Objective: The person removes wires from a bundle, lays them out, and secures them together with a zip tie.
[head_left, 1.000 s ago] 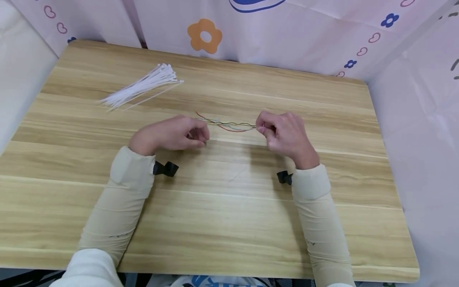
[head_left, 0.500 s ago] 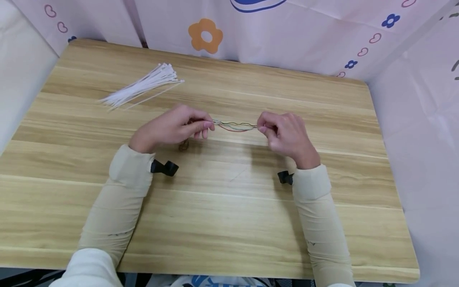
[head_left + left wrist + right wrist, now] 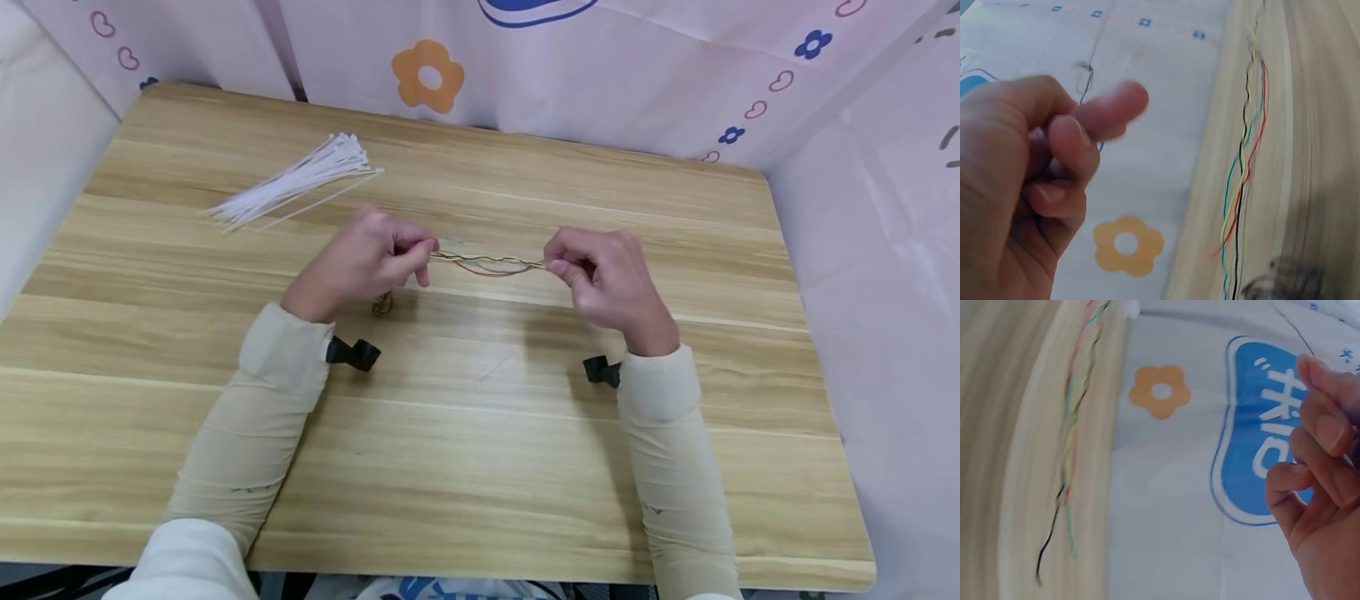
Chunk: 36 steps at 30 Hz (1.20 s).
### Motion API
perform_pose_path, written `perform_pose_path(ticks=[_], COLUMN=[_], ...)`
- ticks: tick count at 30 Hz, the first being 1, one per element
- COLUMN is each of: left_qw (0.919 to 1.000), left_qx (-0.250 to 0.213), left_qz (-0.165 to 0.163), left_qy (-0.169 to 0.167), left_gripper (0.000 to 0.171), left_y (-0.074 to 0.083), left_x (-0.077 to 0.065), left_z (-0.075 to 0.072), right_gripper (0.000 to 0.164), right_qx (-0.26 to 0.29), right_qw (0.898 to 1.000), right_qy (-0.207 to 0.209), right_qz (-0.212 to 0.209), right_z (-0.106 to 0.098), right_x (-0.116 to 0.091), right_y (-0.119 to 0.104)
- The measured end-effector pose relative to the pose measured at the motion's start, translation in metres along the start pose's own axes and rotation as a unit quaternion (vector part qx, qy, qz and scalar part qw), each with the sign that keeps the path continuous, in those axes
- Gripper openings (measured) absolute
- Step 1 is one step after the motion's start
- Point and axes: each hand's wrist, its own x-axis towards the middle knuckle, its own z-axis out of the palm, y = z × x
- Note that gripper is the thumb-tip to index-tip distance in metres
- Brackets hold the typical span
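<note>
My left hand (image 3: 363, 254) and right hand (image 3: 611, 279) hover over the middle of the table, fingers curled, each pinching an end of thin wires (image 3: 491, 259). Yellow and black strands run between the fingertips; red and green ones sag below. In the left wrist view, twisted coloured wires (image 3: 1241, 164) stretch alongside, and a dark strand (image 3: 1089, 80) rises from the fingertips. The right wrist view shows a similar thin dark strand (image 3: 1296, 330) meeting the right fingertips, with coloured wires (image 3: 1076, 411) apart at left. Beneath the left hand lies a small dark wire tangle (image 3: 382, 303).
White cable ties (image 3: 307, 179) lie in a loose bundle at the back left of the wooden table (image 3: 450, 483). A printed white cloth (image 3: 600, 75) hangs behind the table's far edge. Black camera mounts (image 3: 356, 354) stick out from both wrists.
My left fingers have come up to the wires' left end and now pinch it. The left hand has risen slightly away from me; the right has moved slightly right, keeping its pinch.
</note>
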Motion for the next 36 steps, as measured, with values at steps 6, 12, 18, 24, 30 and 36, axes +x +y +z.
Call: perform_pose_path(ticks=[6, 12, 18, 24, 30, 36], left_qw=[0.9983, 0.9993, 0.9957, 0.9978, 0.9904, 0.9857], left_qx=[0.018, -0.017, -0.049, 0.038, 0.138, 0.166], left_qz=[-0.049, -0.025, -0.017, -0.01, -0.006, -0.029], left_qy=[0.027, -0.02, -0.077, -0.053, -0.008, -0.004], left_gripper=[0.026, 0.021, 0.021, 0.037, 0.041, 0.039], left_y=[-0.017, -0.015, -0.01, -0.014, -0.018, -0.017], left_x=[-0.008, -0.01, -0.013, -0.011, -0.008, -0.007], left_z=[-0.015, -0.024, -0.031, -0.026, -0.022, -0.02], right_gripper=[0.017, 0.017, 0.017, 0.017, 0.018, 0.016], right_qx=[0.052, 0.011, -0.02, -0.031, -0.028, -0.024], right_qw=[0.998, 0.998, 0.994, 0.992, 0.992, 0.989], right_qy=[0.033, 0.044, 0.053, 0.019, -0.017, -0.033], right_qz=[0.009, 0.047, 0.091, 0.12, 0.124, 0.144], right_z=[-0.018, -0.024, -0.023, -0.02, -0.02, -0.019], right_x=[-0.004, -0.009, -0.013, -0.013, -0.011, -0.014], right_y=[-0.004, 0.012, 0.028, 0.032, 0.029, 0.035])
